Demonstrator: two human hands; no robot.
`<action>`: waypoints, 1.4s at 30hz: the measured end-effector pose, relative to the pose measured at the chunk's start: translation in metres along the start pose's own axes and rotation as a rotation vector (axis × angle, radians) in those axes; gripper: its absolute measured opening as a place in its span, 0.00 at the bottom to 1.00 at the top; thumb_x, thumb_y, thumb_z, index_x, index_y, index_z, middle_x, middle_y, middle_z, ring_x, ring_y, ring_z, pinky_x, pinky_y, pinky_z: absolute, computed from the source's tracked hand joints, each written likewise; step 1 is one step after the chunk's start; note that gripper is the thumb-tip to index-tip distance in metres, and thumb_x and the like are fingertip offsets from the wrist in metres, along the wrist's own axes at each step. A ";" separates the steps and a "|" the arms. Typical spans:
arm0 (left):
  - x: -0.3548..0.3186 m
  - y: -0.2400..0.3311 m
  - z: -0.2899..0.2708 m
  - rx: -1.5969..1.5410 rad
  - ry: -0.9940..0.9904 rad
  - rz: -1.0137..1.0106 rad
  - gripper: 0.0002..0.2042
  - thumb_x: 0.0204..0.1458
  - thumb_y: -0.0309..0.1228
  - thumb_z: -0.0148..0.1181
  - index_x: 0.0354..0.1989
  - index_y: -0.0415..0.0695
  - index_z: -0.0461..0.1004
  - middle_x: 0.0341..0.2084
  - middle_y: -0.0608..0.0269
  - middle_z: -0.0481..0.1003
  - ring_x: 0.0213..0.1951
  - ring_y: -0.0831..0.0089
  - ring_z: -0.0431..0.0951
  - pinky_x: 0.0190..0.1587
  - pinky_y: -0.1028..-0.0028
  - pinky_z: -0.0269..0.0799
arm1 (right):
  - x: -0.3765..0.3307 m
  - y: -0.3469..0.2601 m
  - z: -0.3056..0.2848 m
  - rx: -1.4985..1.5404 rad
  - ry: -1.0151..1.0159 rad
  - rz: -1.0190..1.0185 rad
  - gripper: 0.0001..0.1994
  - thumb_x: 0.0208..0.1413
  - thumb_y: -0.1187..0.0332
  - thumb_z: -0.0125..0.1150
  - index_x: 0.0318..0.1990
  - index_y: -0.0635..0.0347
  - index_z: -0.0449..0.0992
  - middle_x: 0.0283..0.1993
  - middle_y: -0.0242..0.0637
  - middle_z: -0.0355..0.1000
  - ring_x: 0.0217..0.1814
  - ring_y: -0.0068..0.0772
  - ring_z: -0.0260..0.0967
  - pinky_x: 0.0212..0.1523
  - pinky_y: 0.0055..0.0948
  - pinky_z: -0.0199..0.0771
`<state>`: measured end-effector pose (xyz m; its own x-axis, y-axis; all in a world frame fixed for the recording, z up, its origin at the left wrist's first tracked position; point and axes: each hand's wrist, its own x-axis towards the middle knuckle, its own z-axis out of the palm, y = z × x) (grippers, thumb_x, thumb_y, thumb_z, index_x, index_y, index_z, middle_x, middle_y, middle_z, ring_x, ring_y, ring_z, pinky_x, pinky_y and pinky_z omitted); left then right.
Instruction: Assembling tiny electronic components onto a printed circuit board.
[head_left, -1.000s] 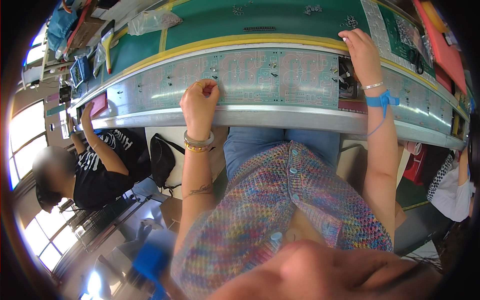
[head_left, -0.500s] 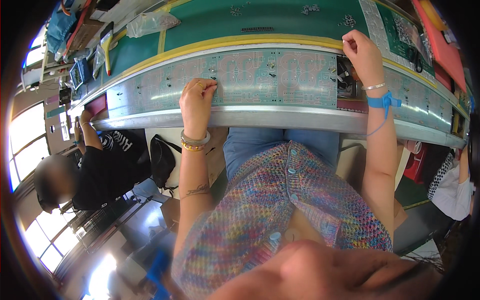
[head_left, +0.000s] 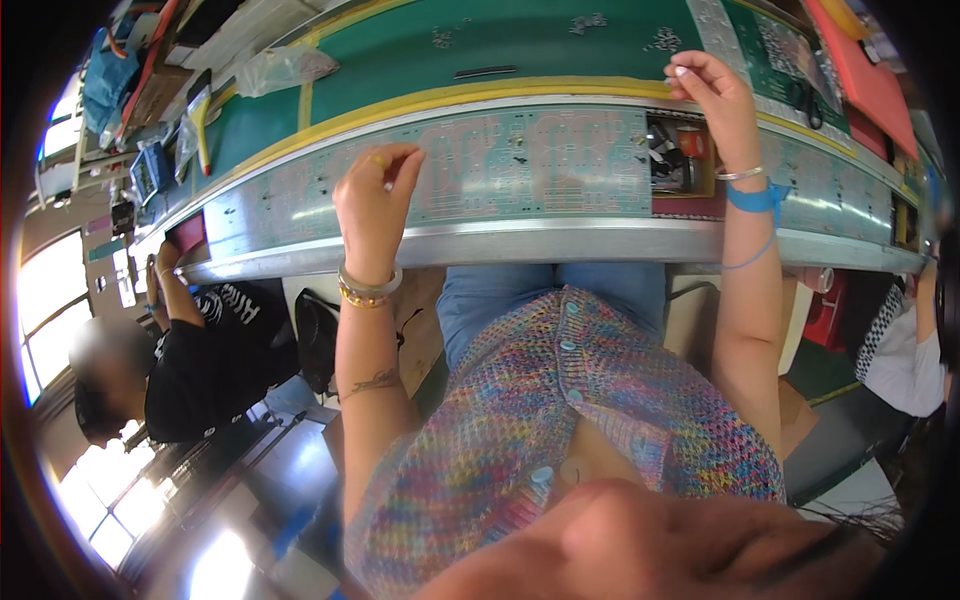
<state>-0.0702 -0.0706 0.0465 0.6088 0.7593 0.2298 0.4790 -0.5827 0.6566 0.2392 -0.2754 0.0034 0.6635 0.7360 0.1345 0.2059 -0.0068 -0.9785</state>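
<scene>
A long green printed circuit board (head_left: 480,195) lies in a metal rail (head_left: 540,238) across my front, with a few small parts standing on it. Over the board hovers my left hand (head_left: 375,205), fingers curled and thumb drawn to the index finger; whatever they hold is too small to make out. My right hand (head_left: 715,105) is raised past the board's right end, above the far rail edge. Its thumb and fingertips meet in a loose pinch, and their content cannot be made out. Just beyond it is a pile of small metallic parts (head_left: 662,40).
On the green mat lie a black strip (head_left: 485,72), more small parts (head_left: 588,24) and a clear plastic bag (head_left: 285,68). A brush (head_left: 199,125) is at the left, scissors (head_left: 808,104) at the right. Another person (head_left: 200,345) sits left; a further person (head_left: 900,360) is at the right.
The whole view has shifted, moving the board leftward in the picture. My left hand has lifted and turned slightly over the board. My right fingers have loosened a little and moved nearer the small-parts pile.
</scene>
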 end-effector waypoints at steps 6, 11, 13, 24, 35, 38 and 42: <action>0.068 0.051 0.073 -0.120 -0.284 0.386 0.06 0.46 0.27 0.64 0.31 0.40 0.78 0.26 0.60 0.78 0.30 0.70 0.79 0.34 0.75 0.73 | -0.036 -0.027 0.028 -0.116 0.085 0.027 0.06 0.55 0.75 0.58 0.39 0.64 0.76 0.35 0.32 0.76 0.37 0.19 0.72 0.38 0.19 0.73; 0.112 0.075 0.156 -0.116 -0.325 0.644 0.06 0.45 0.29 0.63 0.32 0.41 0.78 0.29 0.59 0.76 0.33 0.64 0.78 0.37 0.69 0.72 | -0.082 -0.043 0.031 -0.210 0.149 0.068 0.06 0.52 0.78 0.60 0.37 0.65 0.75 0.35 0.32 0.74 0.36 0.20 0.71 0.37 0.20 0.71; 0.121 0.083 0.181 -0.102 -0.295 0.707 0.06 0.45 0.29 0.63 0.32 0.42 0.78 0.30 0.60 0.76 0.34 0.62 0.77 0.38 0.67 0.72 | -0.096 -0.043 0.029 -0.298 0.139 -0.042 0.06 0.49 0.79 0.59 0.36 0.64 0.75 0.35 0.35 0.74 0.37 0.26 0.72 0.37 0.22 0.72; 0.128 0.094 0.204 -0.047 -0.326 0.740 0.07 0.47 0.28 0.60 0.35 0.42 0.78 0.31 0.57 0.76 0.33 0.60 0.77 0.38 0.66 0.72 | -0.111 -0.035 0.046 -0.539 0.133 -0.087 0.07 0.47 0.80 0.60 0.35 0.62 0.74 0.33 0.37 0.71 0.33 0.33 0.72 0.33 0.26 0.73; 0.053 0.054 0.052 -0.518 -0.590 0.135 0.07 0.53 0.25 0.59 0.38 0.35 0.76 0.30 0.66 0.76 0.33 0.81 0.75 0.38 0.80 0.71 | -0.106 -0.022 0.051 -0.490 0.084 0.094 0.06 0.46 0.78 0.60 0.33 0.61 0.73 0.30 0.37 0.71 0.30 0.33 0.73 0.32 0.26 0.72; 0.033 0.005 0.026 -0.608 -0.560 -0.074 0.07 0.52 0.23 0.59 0.39 0.34 0.76 0.32 0.64 0.77 0.35 0.78 0.76 0.40 0.80 0.72 | -0.106 -0.023 0.048 -0.493 0.073 0.115 0.06 0.46 0.78 0.60 0.33 0.61 0.73 0.30 0.37 0.71 0.31 0.33 0.73 0.32 0.26 0.73; 0.004 -0.043 -0.008 -0.607 -0.488 -0.227 0.08 0.52 0.21 0.59 0.39 0.34 0.76 0.33 0.63 0.77 0.35 0.78 0.76 0.41 0.80 0.72 | -0.104 -0.025 0.048 -0.527 0.038 0.107 0.06 0.47 0.78 0.61 0.33 0.62 0.73 0.31 0.37 0.72 0.31 0.33 0.73 0.33 0.27 0.73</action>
<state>-0.0928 -0.0402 0.0248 0.8124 0.5467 -0.2026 0.2821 -0.0646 0.9572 0.1302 -0.3192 0.0068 0.7242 0.6875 0.0532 0.4622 -0.4267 -0.7774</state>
